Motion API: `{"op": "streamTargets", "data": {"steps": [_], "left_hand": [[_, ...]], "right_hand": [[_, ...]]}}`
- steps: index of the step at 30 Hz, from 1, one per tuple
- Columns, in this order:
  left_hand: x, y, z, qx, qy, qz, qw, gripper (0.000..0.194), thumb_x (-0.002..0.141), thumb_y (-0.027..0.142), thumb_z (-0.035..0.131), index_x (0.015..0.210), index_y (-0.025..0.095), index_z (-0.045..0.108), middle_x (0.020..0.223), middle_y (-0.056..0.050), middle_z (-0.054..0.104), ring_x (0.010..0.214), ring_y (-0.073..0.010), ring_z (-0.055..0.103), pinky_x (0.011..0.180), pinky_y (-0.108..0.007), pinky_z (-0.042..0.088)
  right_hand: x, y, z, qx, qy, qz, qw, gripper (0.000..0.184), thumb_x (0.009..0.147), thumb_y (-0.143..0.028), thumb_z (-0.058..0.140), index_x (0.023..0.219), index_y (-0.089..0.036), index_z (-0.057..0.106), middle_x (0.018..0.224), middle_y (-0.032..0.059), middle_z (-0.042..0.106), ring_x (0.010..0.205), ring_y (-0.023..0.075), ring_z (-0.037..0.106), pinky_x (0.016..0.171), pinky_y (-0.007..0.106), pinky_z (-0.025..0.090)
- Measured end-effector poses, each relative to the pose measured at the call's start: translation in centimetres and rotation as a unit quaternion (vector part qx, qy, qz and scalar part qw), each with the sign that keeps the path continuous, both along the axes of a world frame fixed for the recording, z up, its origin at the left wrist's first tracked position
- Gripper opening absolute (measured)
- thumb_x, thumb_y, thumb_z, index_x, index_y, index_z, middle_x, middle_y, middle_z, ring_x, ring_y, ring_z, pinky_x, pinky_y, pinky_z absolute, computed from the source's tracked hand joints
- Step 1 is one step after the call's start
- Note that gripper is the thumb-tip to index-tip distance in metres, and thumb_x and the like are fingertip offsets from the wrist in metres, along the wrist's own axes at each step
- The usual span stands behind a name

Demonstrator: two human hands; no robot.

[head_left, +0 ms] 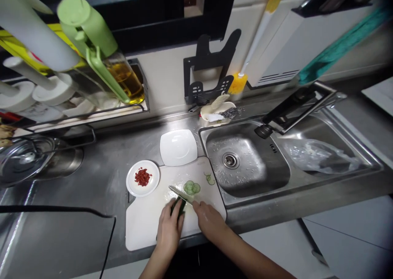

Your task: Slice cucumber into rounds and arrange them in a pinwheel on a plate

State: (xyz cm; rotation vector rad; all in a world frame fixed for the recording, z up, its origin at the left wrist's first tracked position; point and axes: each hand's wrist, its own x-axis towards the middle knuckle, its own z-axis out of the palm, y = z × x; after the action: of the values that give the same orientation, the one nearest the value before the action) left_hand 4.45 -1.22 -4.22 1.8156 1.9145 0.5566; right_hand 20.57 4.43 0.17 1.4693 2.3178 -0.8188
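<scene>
My left hand [169,225] is closed round a dark green cucumber [179,206], pressing it on the white cutting board [141,221]. In my right hand [210,219] is a knife [178,192], its blade pointing up and left across the cucumber's far end. Thin cucumber slices [191,187] overlap just beyond the blade. A few thin rings and peel-like strips [209,178] lie near the board's right edge. At the board's upper left stands a white plate [130,180] holding chopped red pieces [143,176]. An unfilled white square dish [178,147] sits at the board's far edge.
To the right is a steel sink [245,164] with a black faucet [276,115] and a clear plastic bag [316,156]. A caddy of scrubbers [217,117] stands behind. At left are a steel pot [67,160] and a rack with an oil bottle [123,76].
</scene>
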Motion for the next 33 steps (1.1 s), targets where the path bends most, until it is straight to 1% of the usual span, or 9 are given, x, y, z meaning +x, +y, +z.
{"op": "streamTargets", "data": {"steps": [3,6,9,12,13,18,24,29,33], "left_hand": [[-0.3,-1.1,0.4,-0.001,-0.012,0.017,1.0,0.04,0.084,0.023,0.047,0.124,0.022,0.054,0.12,-0.011,0.057,0.111,-0.0228,0.055,0.093,-0.042,0.048],[-1.8,-2.4,0.6,0.009,-0.027,0.076,0.997,0.041,0.084,0.027,0.048,0.124,0.02,0.052,0.116,-0.011,0.06,0.108,-0.0226,0.057,0.093,-0.041,0.048],[-4.8,-3.7,0.7,0.013,-0.006,0.179,0.984,0.045,0.083,0.035,0.05,0.126,0.02,0.05,0.116,-0.011,0.06,0.107,-0.0238,0.058,0.093,-0.04,0.047],[-8.5,-4.4,0.6,-0.017,0.047,0.304,0.951,0.05,0.082,0.04,0.051,0.128,0.023,0.048,0.115,-0.011,0.061,0.102,-0.0254,0.06,0.09,-0.041,0.048],[-9.6,-4.5,0.5,-0.025,0.055,0.325,0.944,0.05,0.082,0.041,0.05,0.128,0.022,0.047,0.116,-0.011,0.061,0.104,-0.0258,0.06,0.09,-0.04,0.048],[-12.2,-4.1,-0.1,-0.034,0.045,0.341,0.938,0.052,0.082,0.041,0.049,0.129,0.019,0.046,0.121,-0.012,0.059,0.111,-0.0268,0.056,0.096,-0.04,0.044],[-12.0,-3.7,-0.3,-0.058,0.032,0.339,0.939,0.056,0.081,0.037,0.051,0.133,0.017,0.041,0.123,-0.014,0.058,0.113,-0.0275,0.055,0.096,-0.04,0.043],[-11.8,-3.7,0.3,-0.095,0.047,0.34,0.934,0.07,0.078,0.043,0.055,0.137,0.013,0.032,0.123,-0.018,0.056,0.112,-0.0321,0.055,0.091,-0.043,0.045],[-11.4,-3.6,0.6,-0.107,0.06,0.33,0.936,0.074,0.078,0.043,0.056,0.139,0.011,0.028,0.124,-0.02,0.054,0.114,-0.0325,0.053,0.091,-0.042,0.045]], "right_hand": [[0.2,0.1,0.1,0.004,0.005,0.005,1.0,0.041,0.084,-0.003,0.03,0.116,-0.017,0.052,0.095,0.0082,0.063,0.083,0.0178,0.059,0.071,0.026,0.041],[0.3,-0.1,-0.1,0.017,0.01,0.009,1.0,0.041,0.085,-0.005,0.029,0.116,-0.017,0.052,0.095,0.0077,0.063,0.082,0.0173,0.059,0.068,0.026,0.04],[0.3,-0.4,-0.6,0.037,0.001,0.01,0.999,0.04,0.085,-0.005,0.03,0.115,-0.018,0.052,0.093,0.0074,0.063,0.079,0.0165,0.059,0.065,0.025,0.04],[0.2,-0.7,-1.0,0.057,-0.011,0.02,0.998,0.038,0.084,-0.005,0.032,0.114,-0.019,0.052,0.091,0.0062,0.062,0.077,0.015,0.06,0.063,0.024,0.04],[0.2,-0.9,-0.9,0.061,-0.016,0.024,0.998,0.037,0.084,-0.005,0.033,0.112,-0.019,0.053,0.091,0.0059,0.062,0.075,0.0146,0.06,0.063,0.023,0.04],[0.5,-1.5,0.1,0.07,-0.03,0.038,0.996,0.032,0.085,-0.006,0.036,0.109,-0.016,0.054,0.095,0.0085,0.059,0.075,0.0155,0.061,0.062,0.025,0.04],[1.4,-2.6,1.0,0.071,-0.033,0.053,0.996,0.037,0.083,-0.001,0.034,0.112,-0.017,0.051,0.105,0.01,0.055,0.08,0.0163,0.06,0.069,0.027,0.041],[2.1,-3.1,1.0,0.091,-0.044,0.056,0.993,0.043,0.083,-0.001,0.035,0.121,-0.015,0.048,0.113,0.013,0.053,0.088,0.0181,0.059,0.075,0.027,0.042],[2.6,-3.3,0.9,0.098,-0.05,0.062,0.992,0.045,0.082,0.0,0.034,0.123,-0.014,0.047,0.116,0.0138,0.053,0.091,0.0183,0.059,0.077,0.027,0.042]]}}
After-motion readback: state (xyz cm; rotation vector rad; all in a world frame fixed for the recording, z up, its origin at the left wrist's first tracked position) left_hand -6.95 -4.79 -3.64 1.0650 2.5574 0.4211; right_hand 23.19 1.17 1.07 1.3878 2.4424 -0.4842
